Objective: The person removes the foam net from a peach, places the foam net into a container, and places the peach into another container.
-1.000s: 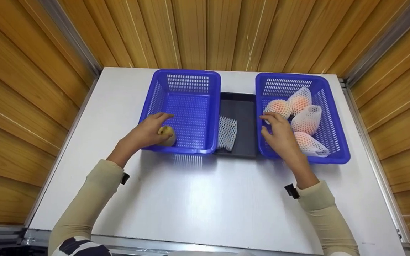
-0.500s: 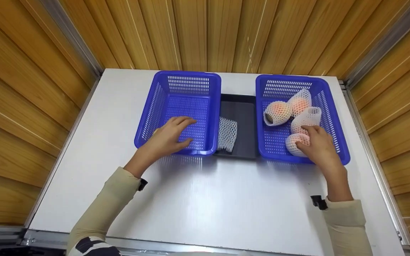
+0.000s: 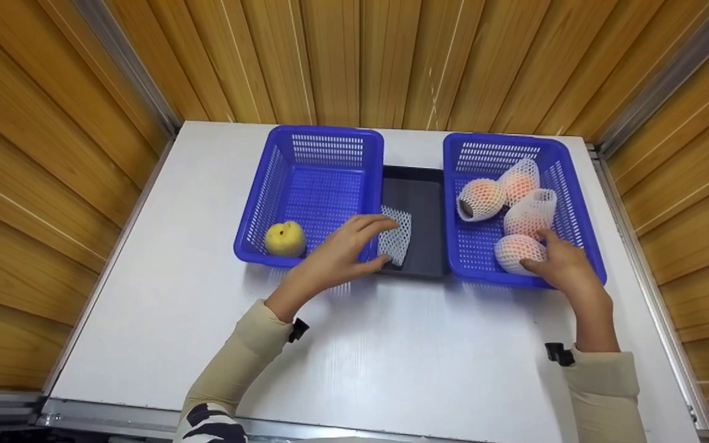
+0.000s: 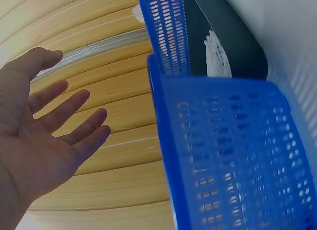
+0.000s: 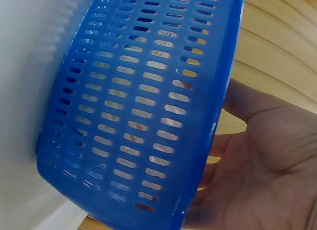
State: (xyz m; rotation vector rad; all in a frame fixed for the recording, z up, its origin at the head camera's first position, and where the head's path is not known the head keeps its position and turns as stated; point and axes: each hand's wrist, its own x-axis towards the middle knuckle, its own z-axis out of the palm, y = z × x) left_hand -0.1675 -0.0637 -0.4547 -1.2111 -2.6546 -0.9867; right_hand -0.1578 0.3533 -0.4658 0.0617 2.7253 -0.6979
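Observation:
In the head view my left hand [image 3: 345, 252] reaches over the right wall of the left blue basket [image 3: 247, 212], fingers spread and holding nothing. Its fingertips are close over a white foam fruit net [image 3: 400, 234] in the black tray [image 3: 425, 212]. My right hand [image 3: 567, 264] is inside the right blue basket [image 3: 597, 274]. Its thumb and forefinger pinch the right end of a pinkish fruit in a foam net [image 3: 516, 252]. The basket wall hides most of those fingers in the right wrist view. A bare round yellow fruit [image 3: 285, 239] sits in the left basket's front left corner.
Three more netted fruits, one of them a netted fruit [image 3: 482, 198] at the left, lie further back in the right basket. The black tray stands between the baskets on a white table [image 3: 354, 357]. Wood-panelled walls [image 3: 385, 61] close off the back and sides.
My left hand has left the yellow fruit and moved right, toward the tray. My right hand has moved right and down onto the front netted fruit, which has turned in the basket.

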